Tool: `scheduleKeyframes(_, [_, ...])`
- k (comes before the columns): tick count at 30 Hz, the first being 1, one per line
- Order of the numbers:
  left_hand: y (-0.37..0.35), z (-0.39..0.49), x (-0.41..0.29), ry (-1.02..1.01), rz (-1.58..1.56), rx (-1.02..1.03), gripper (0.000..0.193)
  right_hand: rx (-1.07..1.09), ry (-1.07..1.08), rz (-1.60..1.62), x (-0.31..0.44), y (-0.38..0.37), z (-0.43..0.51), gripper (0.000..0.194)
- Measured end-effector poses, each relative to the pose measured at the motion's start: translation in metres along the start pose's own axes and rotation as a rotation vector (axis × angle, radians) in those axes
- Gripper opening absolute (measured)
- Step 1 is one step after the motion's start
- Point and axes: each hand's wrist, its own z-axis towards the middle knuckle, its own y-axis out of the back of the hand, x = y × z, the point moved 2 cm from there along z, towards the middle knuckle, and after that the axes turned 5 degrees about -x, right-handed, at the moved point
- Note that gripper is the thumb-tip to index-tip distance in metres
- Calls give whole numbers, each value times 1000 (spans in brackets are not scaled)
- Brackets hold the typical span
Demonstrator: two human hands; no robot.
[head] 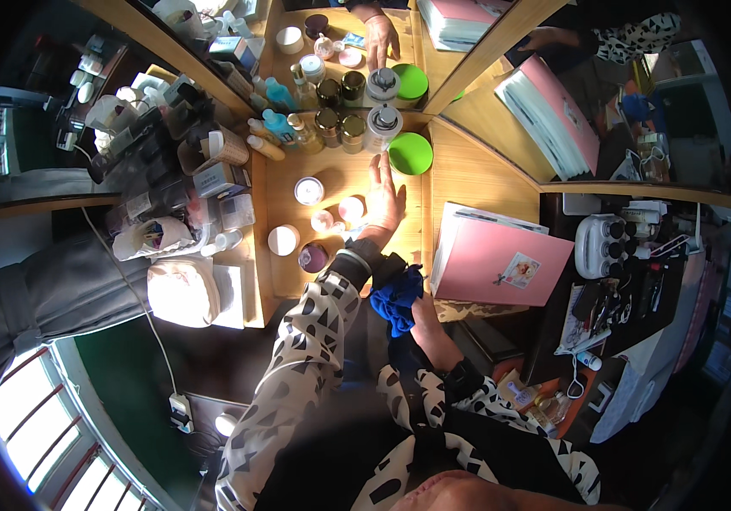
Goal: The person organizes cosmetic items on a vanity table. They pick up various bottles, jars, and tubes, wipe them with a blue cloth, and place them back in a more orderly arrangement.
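Note:
My left hand [386, 203] reaches over the wooden dresser top [282, 287], fingers stretched out and holding nothing. Its fingertips are at the edge of a round bright-green lid or container [411, 154]; I cannot tell if they touch it. Behind them stands a clear pump bottle [383, 131]. Beside the wrist lie a pink round compact [351, 208], a white-lidded jar [308, 190], a white round lid or jar [284, 240] and a purple jar [313, 257]. Lower down, near the dresser's front edge, my right hand [428, 324] grips a crumpled blue cloth [397, 301].
Mirrors [340, 45] rise behind and reflect the bottles. Dark-gold-capped jars [353, 133] and a blue bottle [279, 128] line the back. A pink album [503, 255] sits to the right. Boxes [220, 180] and a pale pouch [183, 290] crowd the left. A cable [126, 274] hangs there.

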Motion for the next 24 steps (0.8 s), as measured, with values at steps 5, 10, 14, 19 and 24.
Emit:
scheduleKeyframes(5, [59,4,5,-48,-69,-159,59,-324,348,-48,38,-38,75,19])
scheduleKeyframes(10, [118,45,22,39,-34,-524,61,-80,472,-110,82,-45,135,21])
scheduleKeyframes(14, [137,79,28,76,143,-417,63,-465,372,-205,87,-41,173,32])
scheduleKeyframes(19, [144,98,38,19,335,-283,36,-592,449,-298,80,-32,193,36])
scheduleKeyframes(24, [150,90,47,-104,357,-312,27,-679,550,-457,87,-25,214,38])
